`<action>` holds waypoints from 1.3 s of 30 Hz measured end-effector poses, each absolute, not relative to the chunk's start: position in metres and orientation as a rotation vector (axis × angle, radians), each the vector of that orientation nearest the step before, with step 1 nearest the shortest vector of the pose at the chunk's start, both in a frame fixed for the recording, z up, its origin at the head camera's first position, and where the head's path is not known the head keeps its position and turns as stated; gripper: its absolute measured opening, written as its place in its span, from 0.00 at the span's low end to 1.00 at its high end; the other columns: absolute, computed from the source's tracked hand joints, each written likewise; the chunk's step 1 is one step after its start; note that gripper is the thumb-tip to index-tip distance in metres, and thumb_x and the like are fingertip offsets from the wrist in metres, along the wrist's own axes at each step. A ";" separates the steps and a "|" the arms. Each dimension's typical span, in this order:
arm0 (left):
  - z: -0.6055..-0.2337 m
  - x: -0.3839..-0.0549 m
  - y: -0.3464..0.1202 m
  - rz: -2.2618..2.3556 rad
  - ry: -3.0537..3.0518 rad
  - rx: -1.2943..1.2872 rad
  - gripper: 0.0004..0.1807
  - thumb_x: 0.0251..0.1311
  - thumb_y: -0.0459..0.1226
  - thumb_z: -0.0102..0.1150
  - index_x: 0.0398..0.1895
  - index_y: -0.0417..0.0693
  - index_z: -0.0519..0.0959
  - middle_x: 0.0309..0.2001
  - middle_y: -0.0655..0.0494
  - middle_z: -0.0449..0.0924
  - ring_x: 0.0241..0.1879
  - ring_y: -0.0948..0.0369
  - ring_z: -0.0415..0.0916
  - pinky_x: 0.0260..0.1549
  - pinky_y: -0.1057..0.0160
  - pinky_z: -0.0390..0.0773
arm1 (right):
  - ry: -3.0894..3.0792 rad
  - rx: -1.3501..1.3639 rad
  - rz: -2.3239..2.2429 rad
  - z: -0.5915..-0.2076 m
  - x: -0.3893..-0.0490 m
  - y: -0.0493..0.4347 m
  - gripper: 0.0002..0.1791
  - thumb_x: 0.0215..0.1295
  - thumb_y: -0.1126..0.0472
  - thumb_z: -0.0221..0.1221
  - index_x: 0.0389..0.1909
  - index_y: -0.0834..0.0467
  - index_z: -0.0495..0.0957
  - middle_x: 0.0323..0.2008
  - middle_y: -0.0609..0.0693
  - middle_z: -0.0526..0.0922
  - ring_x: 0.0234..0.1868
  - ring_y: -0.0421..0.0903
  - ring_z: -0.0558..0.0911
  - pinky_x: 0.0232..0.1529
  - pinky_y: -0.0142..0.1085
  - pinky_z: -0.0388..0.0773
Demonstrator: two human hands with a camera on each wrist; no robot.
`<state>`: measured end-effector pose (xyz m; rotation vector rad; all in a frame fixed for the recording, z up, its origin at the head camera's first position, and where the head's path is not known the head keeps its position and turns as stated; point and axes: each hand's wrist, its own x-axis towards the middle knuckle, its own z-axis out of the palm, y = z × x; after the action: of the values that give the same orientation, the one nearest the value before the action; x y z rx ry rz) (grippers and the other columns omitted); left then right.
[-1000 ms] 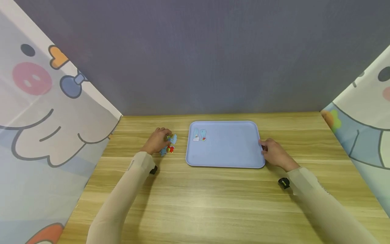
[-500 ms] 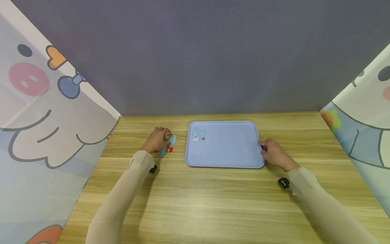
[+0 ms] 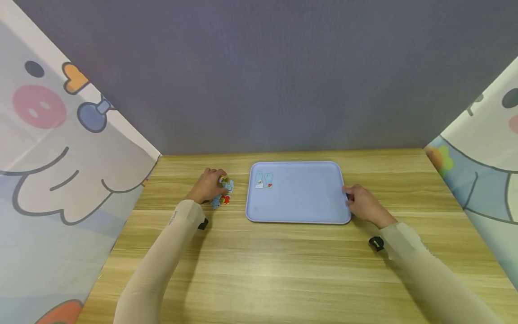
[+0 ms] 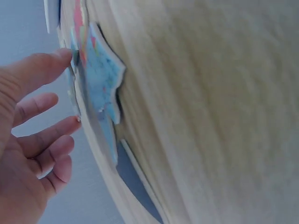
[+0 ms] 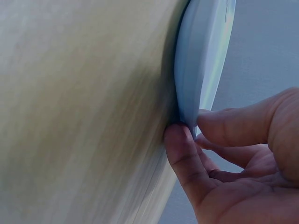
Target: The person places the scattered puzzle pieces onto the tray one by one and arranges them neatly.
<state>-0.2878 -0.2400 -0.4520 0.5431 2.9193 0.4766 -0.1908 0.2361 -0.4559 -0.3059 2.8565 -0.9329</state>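
My left hand (image 3: 208, 184) is at the left of the table, thumb and a fingertip at opposite edges of a thin yellow-green puzzle piece (image 3: 224, 179). In the left wrist view, the other fingers curl loosely behind it. Blue puzzle pieces (image 4: 100, 70) and a red one (image 3: 225, 199) lie right beside and below that hand, partly covered by it. On the right, my right hand (image 3: 364, 204) pinches the rim of a light blue tray (image 3: 299, 198) between thumb and fingers. Two light blue pieces, one with a white base (image 3: 259, 180) and one with a red spot (image 3: 269, 180), lie side by side in the tray's upper left.
The wooden table (image 3: 259, 270) runs back to a grey panel (image 3: 267, 90). Cartoon-printed sheets (image 3: 48, 148) slope up at both sides. Black wrist devices (image 3: 376, 243) show below the cuffs of the beige sleeves (image 3: 162, 252).
The left fingers have shifted slightly around the yellow-green piece, and the blue piece next to it has turned a little. The right hand stays at the tray's rim.
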 end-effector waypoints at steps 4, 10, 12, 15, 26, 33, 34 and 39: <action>-0.449 -0.287 -0.238 0.477 2.988 0.673 0.26 0.49 0.43 0.72 0.50 0.41 0.78 0.49 0.45 0.77 0.47 0.49 0.66 0.51 0.48 0.65 | 2.852 -0.302 -0.937 -0.456 -0.191 0.237 0.25 0.59 0.76 0.53 0.58 0.79 0.64 0.33 0.60 0.71 0.32 0.53 0.71 0.31 0.41 0.71; -0.444 -0.285 -0.230 0.518 3.045 0.836 0.19 0.47 0.43 0.73 0.40 0.42 0.83 0.46 0.47 0.79 0.45 0.50 0.68 0.51 0.49 0.65 | 2.858 -0.310 -0.937 -0.458 -0.191 0.238 0.25 0.59 0.76 0.53 0.58 0.79 0.64 0.33 0.60 0.71 0.32 0.52 0.72 0.31 0.41 0.72; -0.443 -0.285 -0.227 0.536 3.047 0.882 0.18 0.46 0.42 0.74 0.38 0.42 0.83 0.45 0.47 0.79 0.45 0.50 0.68 0.50 0.49 0.65 | 2.857 -0.311 -0.935 -0.458 -0.191 0.237 0.25 0.59 0.75 0.53 0.58 0.79 0.64 0.33 0.60 0.71 0.32 0.52 0.72 0.31 0.41 0.72; -0.442 -0.286 -0.220 0.545 3.049 0.935 0.17 0.45 0.42 0.75 0.37 0.42 0.83 0.45 0.47 0.79 0.43 0.51 0.68 0.48 0.50 0.65 | 2.863 -0.313 -0.933 -0.457 -0.190 0.237 0.25 0.58 0.75 0.53 0.58 0.79 0.65 0.33 0.61 0.72 0.32 0.52 0.72 0.31 0.41 0.72; -0.435 -0.285 -0.199 0.558 3.029 1.030 0.18 0.47 0.43 0.74 0.38 0.42 0.83 0.48 0.47 0.78 0.45 0.52 0.68 0.50 0.50 0.65 | 2.860 -0.311 -0.923 -0.456 -0.191 0.236 0.25 0.58 0.75 0.53 0.58 0.79 0.65 0.34 0.61 0.72 0.32 0.52 0.72 0.31 0.40 0.71; -0.434 -0.291 -0.175 0.554 3.018 1.090 0.16 0.45 0.42 0.75 0.36 0.45 0.83 0.47 0.48 0.79 0.47 0.52 0.69 0.49 0.51 0.67 | 2.863 -0.314 -0.909 -0.456 -0.191 0.237 0.26 0.58 0.75 0.53 0.58 0.79 0.64 0.33 0.61 0.71 0.32 0.52 0.72 0.31 0.40 0.72; -0.434 -0.291 -0.171 0.542 3.016 1.097 0.16 0.45 0.42 0.75 0.37 0.45 0.84 0.47 0.49 0.79 0.47 0.52 0.69 0.49 0.51 0.67 | 2.865 -0.316 -0.910 -0.456 -0.191 0.237 0.26 0.58 0.75 0.53 0.58 0.79 0.64 0.33 0.60 0.71 0.32 0.52 0.72 0.31 0.40 0.72; -0.429 -0.290 -0.151 0.497 2.985 1.137 0.16 0.47 0.43 0.74 0.38 0.46 0.84 0.49 0.50 0.79 0.49 0.53 0.68 0.48 0.51 0.68 | 2.878 -0.332 -0.915 -0.455 -0.191 0.236 0.26 0.57 0.76 0.54 0.58 0.79 0.65 0.32 0.60 0.71 0.31 0.52 0.72 0.31 0.41 0.71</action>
<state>-0.2905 -0.1506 -0.4293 1.1366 2.9846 0.4969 -0.1905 0.2359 -0.4549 -0.3320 2.8779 -0.9148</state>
